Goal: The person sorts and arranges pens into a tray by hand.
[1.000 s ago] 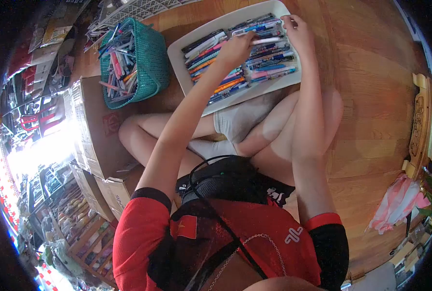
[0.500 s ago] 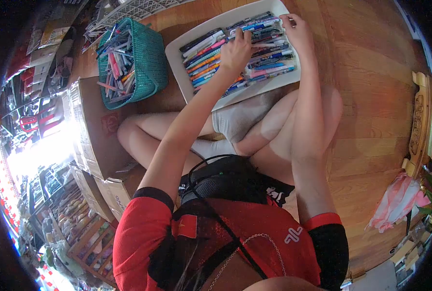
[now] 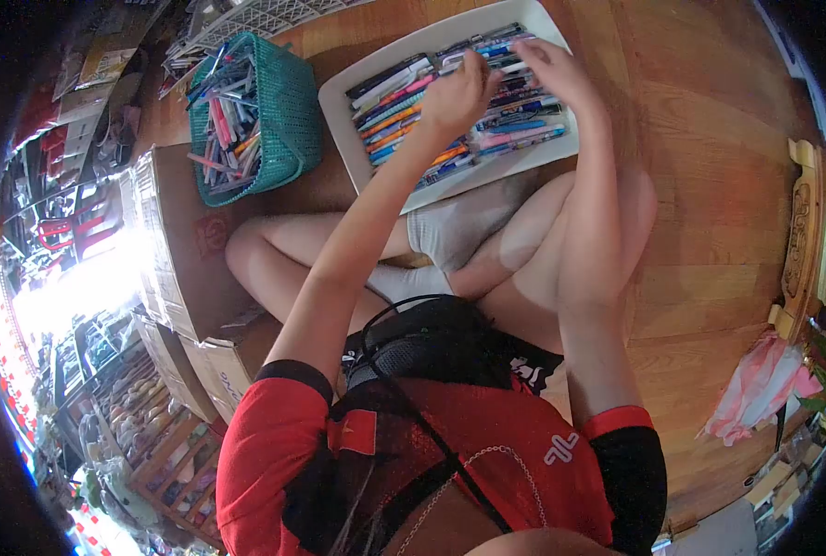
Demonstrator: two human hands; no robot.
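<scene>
A white tray [image 3: 337, 120] lies on the floor in front of my crossed legs, with rows of pens [image 3: 396, 119] in many colours side by side in it. Over the middle of the tray is my left hand [image 3: 457, 94], its fingers bent together around what looks like a pale pen; the fingers hide most of it. My right hand [image 3: 561, 76] hovers above the tray's right part. Its fingers are apart and point left toward the other hand, and I make out nothing held in them.
A teal plastic basket [image 3: 288, 130] full of loose pens stands left of the tray. Cardboard boxes [image 3: 174, 250] sit beside my left knee. A white rack [image 3: 246, 28] is behind the basket. Carved wooden furniture [image 3: 800, 241] and a pink-and-white striped bag [image 3: 756, 389] are at the right.
My right hand has moved left and inward from the tray's right rim, its fingers spreading. My left hand has shifted slightly right and turned, bringing the two hands closer together.
</scene>
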